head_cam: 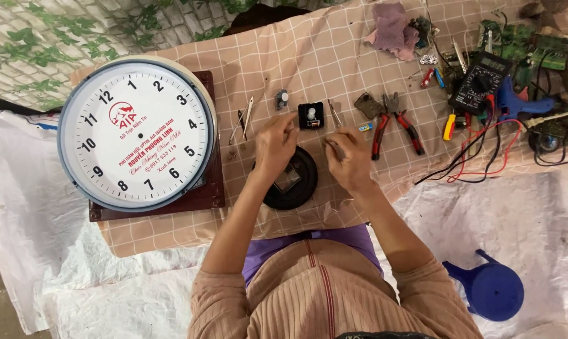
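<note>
Left hand [275, 143] sits over the checked cloth [334, 56] on the counter, fingers pinched together at the tips; can't tell if anything small is between them. Right hand [349, 160] is just beside it, fingers curled in, also bunched; whatever it holds, if anything, is too small to make out.

Black clock movement [311, 116] with a white centre gear lies on the cloth just beyond the left hand's fingertips, between the two hands and slightly ahead of them, not touched by either. Tweezers [335, 114] lie just ahead of the right hand, next to the movement. Black round disc [296, 188] sits under and behind the left hand, partly covered by the wrist, with a small clear square piece on it.

Further left of the left hand: clock hands [242, 122] laid loose on the cloth, then a big round wall clock face [136, 133], white dial with pale blue rim, resting on a dark red square board [205, 198]. A small grey part [282, 98] lies ahead of the left hand.

Right of the right hand: red-handled pliers [384, 125] near, then a black multimeter [482, 81] with red and black leads, a blue glue gun [516, 103], green circuit boards [535, 47]. A blue plastic jug [491, 289] sits well behind the right hand on white sheeting.
</note>
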